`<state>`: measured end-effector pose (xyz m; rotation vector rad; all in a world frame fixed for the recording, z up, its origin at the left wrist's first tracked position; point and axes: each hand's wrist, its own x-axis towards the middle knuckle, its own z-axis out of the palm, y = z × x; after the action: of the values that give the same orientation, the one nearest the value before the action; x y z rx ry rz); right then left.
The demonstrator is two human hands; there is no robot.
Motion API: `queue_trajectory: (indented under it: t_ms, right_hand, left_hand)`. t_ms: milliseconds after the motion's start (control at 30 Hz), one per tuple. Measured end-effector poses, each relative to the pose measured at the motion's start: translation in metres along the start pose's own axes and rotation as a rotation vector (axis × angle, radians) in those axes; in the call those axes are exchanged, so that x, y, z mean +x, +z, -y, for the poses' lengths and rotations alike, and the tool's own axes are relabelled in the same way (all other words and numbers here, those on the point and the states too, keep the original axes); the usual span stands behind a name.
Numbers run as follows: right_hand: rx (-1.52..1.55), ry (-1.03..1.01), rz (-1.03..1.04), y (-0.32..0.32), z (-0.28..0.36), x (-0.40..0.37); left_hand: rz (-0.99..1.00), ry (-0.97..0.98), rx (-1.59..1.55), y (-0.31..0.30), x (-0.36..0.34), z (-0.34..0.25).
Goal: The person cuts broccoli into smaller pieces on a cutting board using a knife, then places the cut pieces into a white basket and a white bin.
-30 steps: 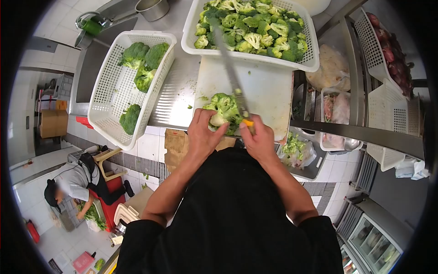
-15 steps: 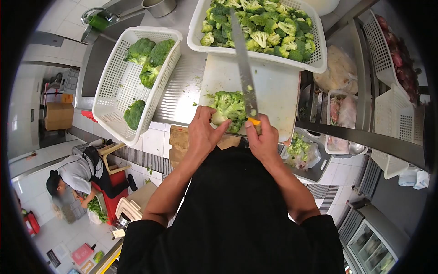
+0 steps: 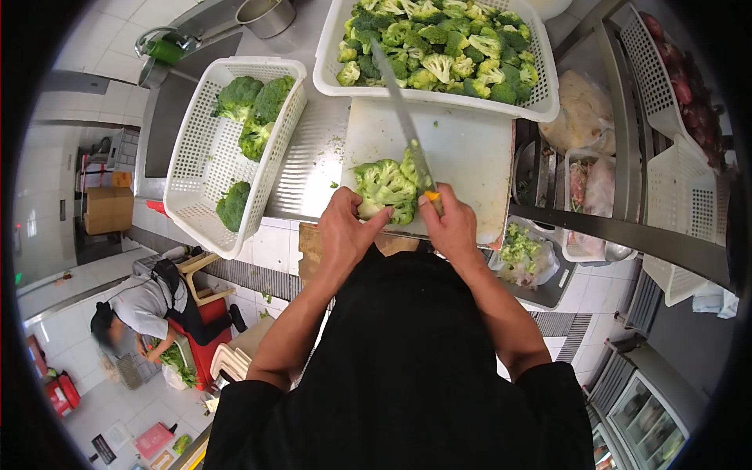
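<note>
On the white cutting board (image 3: pixel 470 164) lies a partly cut broccoli head (image 3: pixel 384 186), pale stem toward me. My left hand (image 3: pixel 345 231) is closed on its left and near side, thumb at the stem. My right hand (image 3: pixel 452 225) grips a knife (image 3: pixel 402 116) by its handle, mostly hidden in the fingers, with some orange-yellow showing near the blade. The blade slants away to the upper left, against the right side of the broccoli, and its tip reaches over the rim of the big basket. Small green crumbs are scattered on the board.
Cut florets fill a white basket (image 3: pixel 435 94) beyond the board. Another white basket (image 3: pixel 270 176) at left holds several whole broccoli heads. A metal shelf frame (image 3: pixel 619 235) with food containers stands at right. A person (image 3: pixel 149 305) crouches over leafy greens at lower left.
The knife has swung so its tip points further left. The broccoli looks more spread, with a piece standing against the blade. My view has shifted slightly; the left hand keeps its hold.
</note>
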<state>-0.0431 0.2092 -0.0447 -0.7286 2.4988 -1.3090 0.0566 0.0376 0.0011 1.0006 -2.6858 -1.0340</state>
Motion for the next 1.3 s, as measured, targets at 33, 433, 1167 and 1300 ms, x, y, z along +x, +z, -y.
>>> queue_trajectory:
  t_ms: [33,433,1167,1300]
  right_hand:
    - [-0.001,0.02,-0.074,-0.003,-0.002,0.003]
    - [0.144,-0.021,0.045,-0.002,-0.001,-0.018]
    - [-0.017,-0.027,0.175,-0.01,0.016,0.0]
    - [0.074,0.035,0.042,-0.016,0.025,0.006]
  left_hand:
    - [0.001,0.005,0.001,-0.001,0.002,0.0]
    - [0.244,0.563,0.364,-0.027,0.029,-0.012]
    - [0.073,0.297,-0.151,0.004,0.012,0.009]
    - [0.105,-0.029,-0.318,-0.002,0.009,-0.003]
